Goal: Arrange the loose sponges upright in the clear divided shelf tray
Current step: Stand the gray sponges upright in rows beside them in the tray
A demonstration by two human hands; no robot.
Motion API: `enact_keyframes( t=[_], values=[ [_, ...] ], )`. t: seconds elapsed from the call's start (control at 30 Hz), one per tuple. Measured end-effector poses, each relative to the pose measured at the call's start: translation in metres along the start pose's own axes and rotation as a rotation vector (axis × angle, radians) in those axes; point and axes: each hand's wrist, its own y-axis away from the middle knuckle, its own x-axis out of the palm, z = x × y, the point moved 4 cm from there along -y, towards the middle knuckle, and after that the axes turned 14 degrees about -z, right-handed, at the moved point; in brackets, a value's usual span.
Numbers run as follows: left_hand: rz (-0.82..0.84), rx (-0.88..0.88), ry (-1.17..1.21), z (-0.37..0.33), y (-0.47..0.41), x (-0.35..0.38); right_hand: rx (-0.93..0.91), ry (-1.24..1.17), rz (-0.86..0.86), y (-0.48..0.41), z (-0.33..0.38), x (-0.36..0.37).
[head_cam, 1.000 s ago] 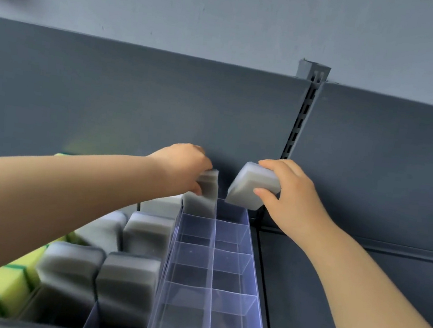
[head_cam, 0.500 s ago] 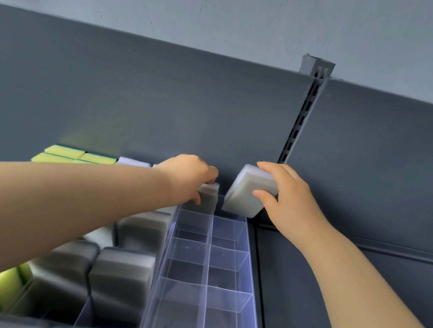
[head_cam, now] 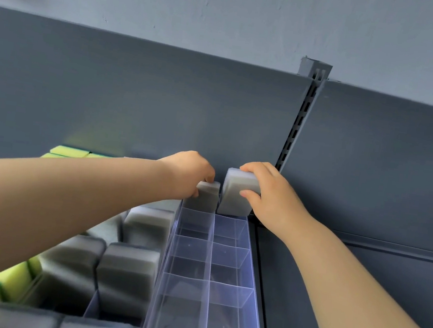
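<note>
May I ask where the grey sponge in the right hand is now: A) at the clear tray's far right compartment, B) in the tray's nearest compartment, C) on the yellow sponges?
A: the right hand grips the grey sponge at the rearmost right compartment of the clear tray, beside the neighbouring sponge held by the left hand.
</note>
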Motion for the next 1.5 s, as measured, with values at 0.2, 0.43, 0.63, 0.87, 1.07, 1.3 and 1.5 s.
enact_keyframes(
  t=[0.2,0.43,0.63,0.87,1.07,1.3,1.5],
  values=[
    [-0.006,-0.001,0.017,0.002,0.0,0.001,0.01,0.008,0.013,-0.003,0.003,0.003],
    [0.025,0.027,-0.018,0.0,0.002,-0.002,0.018,0.009,-0.017,-0.005,0.006,0.002],
    [0.016,0.011,0.006,0.0,0.005,-0.002,0.054,0.01,0.034,-0.003,-0.002,0.012],
    [-0.01,-0.006,0.035,-0.001,0.007,-0.003,-0.044,0.145,0.026,-0.001,-0.008,0.029],
    [-0.002,0.021,0.023,-0.003,0.009,-0.001,-0.044,0.171,0.02,0.001,-0.007,0.037],
    [-0.019,0.036,0.009,-0.003,0.01,-0.001,-0.014,0.16,0.013,0.005,-0.002,0.026],
    [-0.15,0.11,0.02,-0.047,0.023,-0.019,-0.023,0.121,-0.031,0.033,0.01,-0.018]
  ],
)
